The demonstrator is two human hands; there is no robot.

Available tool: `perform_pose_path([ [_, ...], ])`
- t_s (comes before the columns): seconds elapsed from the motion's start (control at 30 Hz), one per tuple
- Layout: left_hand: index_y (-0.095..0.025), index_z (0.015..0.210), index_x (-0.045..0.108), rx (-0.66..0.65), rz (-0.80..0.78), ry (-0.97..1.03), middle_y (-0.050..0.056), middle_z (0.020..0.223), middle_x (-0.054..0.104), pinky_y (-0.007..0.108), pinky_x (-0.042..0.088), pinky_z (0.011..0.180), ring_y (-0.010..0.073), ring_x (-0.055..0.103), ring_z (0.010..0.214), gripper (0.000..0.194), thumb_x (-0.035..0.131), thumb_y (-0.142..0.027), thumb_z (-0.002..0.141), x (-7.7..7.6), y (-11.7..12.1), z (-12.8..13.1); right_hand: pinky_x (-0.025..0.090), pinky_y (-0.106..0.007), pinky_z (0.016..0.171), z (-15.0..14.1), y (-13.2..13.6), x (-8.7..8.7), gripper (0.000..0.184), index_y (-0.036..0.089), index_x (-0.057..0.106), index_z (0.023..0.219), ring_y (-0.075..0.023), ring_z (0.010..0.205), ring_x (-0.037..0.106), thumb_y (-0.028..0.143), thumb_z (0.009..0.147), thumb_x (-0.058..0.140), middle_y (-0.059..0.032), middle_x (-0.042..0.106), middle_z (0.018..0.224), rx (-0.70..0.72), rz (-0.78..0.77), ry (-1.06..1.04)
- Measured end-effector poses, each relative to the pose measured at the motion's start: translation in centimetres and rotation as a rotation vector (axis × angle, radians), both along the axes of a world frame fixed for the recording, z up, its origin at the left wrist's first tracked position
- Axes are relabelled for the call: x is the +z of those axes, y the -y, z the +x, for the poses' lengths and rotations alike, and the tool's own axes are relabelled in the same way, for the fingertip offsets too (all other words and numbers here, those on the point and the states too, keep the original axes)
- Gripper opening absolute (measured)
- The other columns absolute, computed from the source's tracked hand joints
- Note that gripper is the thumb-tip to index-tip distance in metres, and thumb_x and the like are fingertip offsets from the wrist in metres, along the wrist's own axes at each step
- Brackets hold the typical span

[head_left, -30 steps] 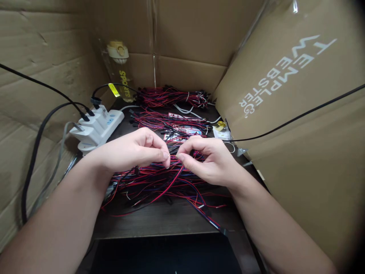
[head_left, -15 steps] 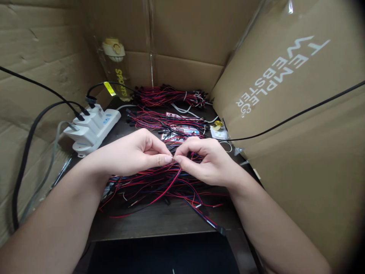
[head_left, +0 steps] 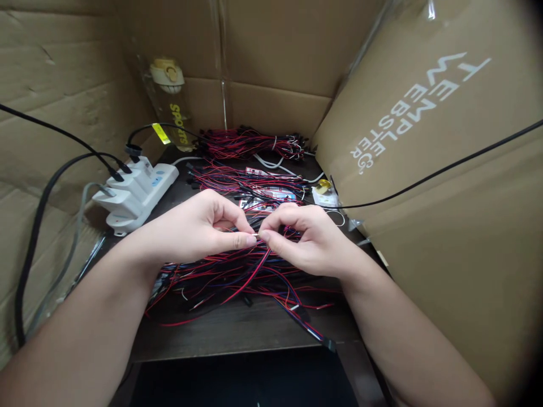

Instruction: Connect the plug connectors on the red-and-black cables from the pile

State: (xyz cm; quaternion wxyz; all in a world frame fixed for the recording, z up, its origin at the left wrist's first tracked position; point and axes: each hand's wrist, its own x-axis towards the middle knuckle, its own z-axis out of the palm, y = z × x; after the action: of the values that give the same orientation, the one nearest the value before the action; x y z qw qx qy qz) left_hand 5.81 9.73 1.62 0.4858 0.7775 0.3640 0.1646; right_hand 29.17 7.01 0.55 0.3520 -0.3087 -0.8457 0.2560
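Note:
My left hand (head_left: 212, 226) and my right hand (head_left: 299, 234) meet fingertip to fingertip above a pile of wires. Thumb and forefinger of my right hand pinch a red wire (head_left: 253, 275), which hangs down from under them. A tiny pale tip (head_left: 255, 234) shows between the two pinches, and my left thumb and forefinger are closed at it. Whether it is bare strands or a small fitting is too small to tell. Beneath both hands lies the pile of red, blue and black wires (head_left: 229, 271), partly hidden by them.
Bundled red and black wires (head_left: 241, 144) lie at the back, with another bunch (head_left: 250, 180) in front. At left stands a white power strip (head_left: 139, 195) with plugged cables, near a bottle (head_left: 169, 102). Cardboard walls (head_left: 424, 186) enclose the table; a black cable (head_left: 424, 183) crosses the right side.
My left fingertips have shifted slightly left and down, and more of the pale tip shows between the hands. The hanging red wire has shifted a little; my right hand has barely moved.

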Motion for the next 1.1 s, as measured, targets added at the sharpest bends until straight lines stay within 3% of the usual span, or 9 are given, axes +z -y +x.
perform_pose_path([
  [0.27,-0.015,0.081,0.08,0.004,0.048,0.011,-0.003,0.056,0.051,0.02,0.026,0.046,0.0072,0.035,0.053,0.026,0.074,-0.039,0.088,0.2,0.2,0.2,0.049,-0.024,0.067,0.0,-0.1,0.0,0.015,0.014,0.071,0.08,-0.0109,0.067,0.063,0.015,0.093,0.064,-0.0017,0.073,0.074,0.013,0.0,-0.006],
  [0.43,-0.017,0.082,0.08,0.03,0.23,-0.019,-0.004,0.056,0.053,0.02,0.027,0.047,0.0068,0.037,0.051,0.02,0.071,-0.033,0.09,0.3,0.7,0.8,0.05,-0.024,0.068,0.1,-0.3,-0.1,0.015,0.014,0.073,0.08,-0.011,0.067,0.063,0.013,0.092,0.064,-0.0016,0.075,0.075,0.004,-0.002,-0.015],
  [0.63,-0.018,0.092,0.081,0.155,0.447,-0.003,-0.008,0.049,0.035,0.022,0.017,0.044,0.0062,0.026,0.047,0.021,0.072,-0.036,0.088,0.1,1.0,1.0,0.048,-0.022,0.062,0.1,-0.4,0.1,0.018,0.014,0.076,0.078,-0.0119,0.068,0.065,0.018,0.093,0.067,-0.0025,0.076,0.075,-0.068,-0.105,-0.086],
  [0.73,-0.016,0.093,0.078,0.162,0.383,0.008,-0.007,0.051,0.039,0.021,0.021,0.044,0.007,0.032,0.048,0.023,0.07,-0.037,0.088,0.0,1.0,0.8,0.047,-0.023,0.06,0.1,-0.4,0.3,0.02,0.012,0.077,0.081,-0.0118,0.067,0.063,0.024,0.094,0.068,-0.0032,0.075,0.074,-0.094,-0.197,-0.141],
  [0.87,-0.016,0.061,0.058,0.216,0.292,0.046,-0.005,0.049,0.036,0.021,0.021,0.043,0.0069,0.03,0.047,0.03,0.062,-0.031,0.087,0.0,0.9,0.7,0.047,-0.024,0.06,0.3,-0.5,0.3,0.028,0.012,0.077,0.078,-0.0124,0.066,0.062,0.032,0.095,0.068,-0.0052,0.074,0.074,-0.066,-0.302,-0.164],
  [1.1,-0.017,0.064,0.06,0.223,0.289,0.109,-0.005,0.052,0.038,0.02,0.022,0.042,0.0067,0.03,0.048,0.029,0.062,-0.031,0.088,-0.1,0.8,0.6,0.051,-0.024,0.065,0.7,-0.7,0.2,0.025,0.012,0.078,0.094,-0.0128,0.069,0.066,0.03,0.1,0.062,-0.0068,0.078,0.082,-0.023,-0.417,-0.194],
])
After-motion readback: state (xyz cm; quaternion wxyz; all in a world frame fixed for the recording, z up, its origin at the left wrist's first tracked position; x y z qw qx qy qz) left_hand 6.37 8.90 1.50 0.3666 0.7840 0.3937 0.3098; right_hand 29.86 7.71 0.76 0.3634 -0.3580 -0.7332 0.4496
